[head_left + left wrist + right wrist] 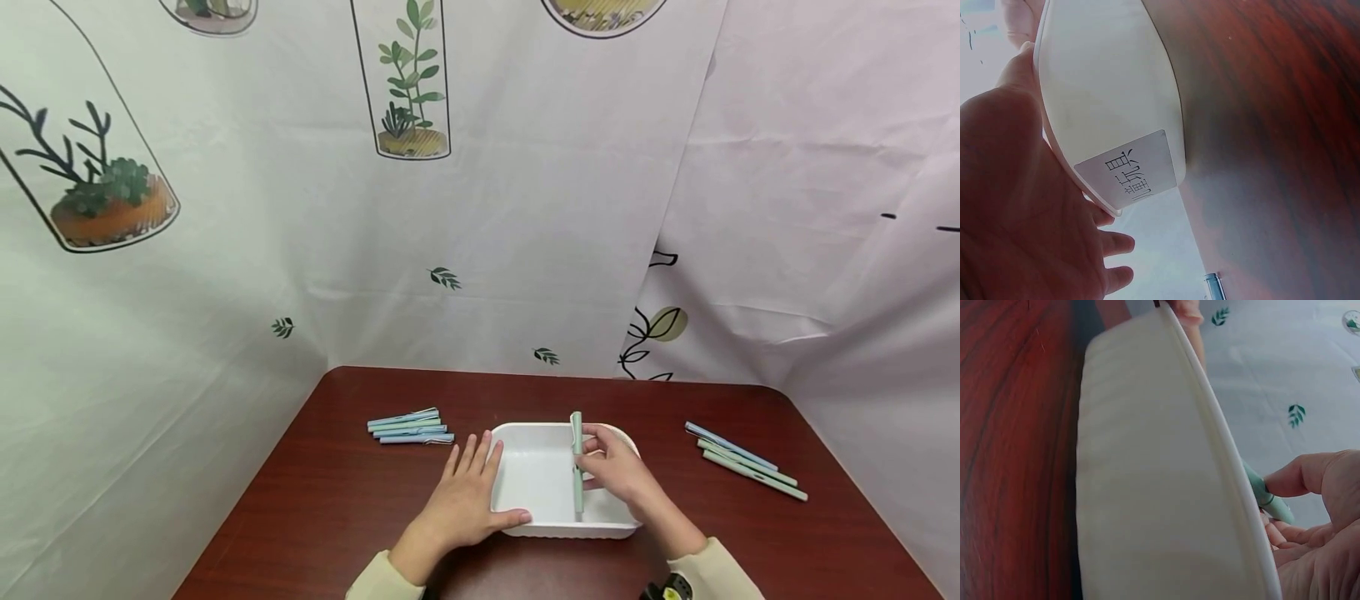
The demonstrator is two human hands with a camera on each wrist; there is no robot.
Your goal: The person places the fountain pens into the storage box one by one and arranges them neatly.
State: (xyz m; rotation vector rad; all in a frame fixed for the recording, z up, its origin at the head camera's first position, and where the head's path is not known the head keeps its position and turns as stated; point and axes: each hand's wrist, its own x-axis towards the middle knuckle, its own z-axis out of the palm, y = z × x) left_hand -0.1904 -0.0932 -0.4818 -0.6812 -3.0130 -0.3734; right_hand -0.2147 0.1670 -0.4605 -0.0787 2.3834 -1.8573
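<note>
A white plastic tray (534, 475) stands near the front of the table. My left hand (467, 500) lies along its left rim with fingers spread straight and the thumb over the front left corner. In the left wrist view, a label with printed characters (1127, 169) is on the side of the tray. My right hand (617, 467) pinches a pale green pen (577, 479) between thumb and fingers, over the tray's right half. The pen points lengthwise away from me, its clip end at the far rim. In the right wrist view, the tray wall hides part of the pen (1277, 507).
Several blue and green pens (411, 427) lie side by side left of the tray. To the right, a slanted group of blue and green pens (750, 467) rests on the dark red wooden table (315, 500). Printed white cloth (510, 250) hangs behind the table.
</note>
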